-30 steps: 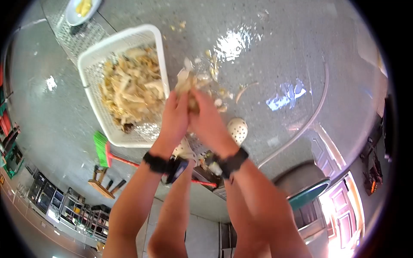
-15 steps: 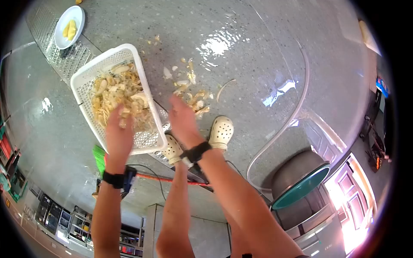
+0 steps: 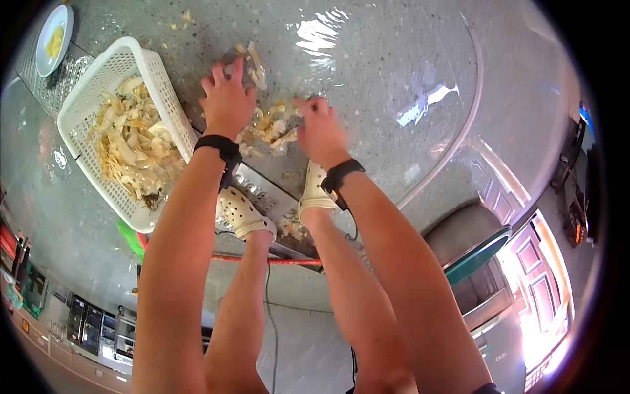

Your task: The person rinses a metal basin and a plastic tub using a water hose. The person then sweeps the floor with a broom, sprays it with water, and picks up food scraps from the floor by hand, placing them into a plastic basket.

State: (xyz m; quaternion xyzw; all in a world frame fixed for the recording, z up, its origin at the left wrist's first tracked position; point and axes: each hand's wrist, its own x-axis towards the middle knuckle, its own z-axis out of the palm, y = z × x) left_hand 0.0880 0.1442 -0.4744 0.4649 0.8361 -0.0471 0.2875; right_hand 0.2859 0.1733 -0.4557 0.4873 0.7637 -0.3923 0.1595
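Observation:
Wet, pale yellow food scraps lie in a loose pile on the grey floor. My left hand is just above the floor at the pile's left side, palm down, its fingers spread and holding nothing I can see. On the pile's right side, my right hand reaches down with fingers apart and slightly bent, a little blurred. Longer pale pieces lie just beyond my left hand. To the left stands a white plastic basket, part-filled with similar scraps; my left forearm crosses near its side.
A white plate with yellow pieces sits at the upper left. My feet, in cream clogs, stand by a metal drain cover. A hose curves along the right, near a large metal bowl. A red pole lies behind my feet.
Both hands have moved: the left from over the basket to the floor scraps, the right forward and rightward to the pile's right side. The view has shifted, placing the basket further left.

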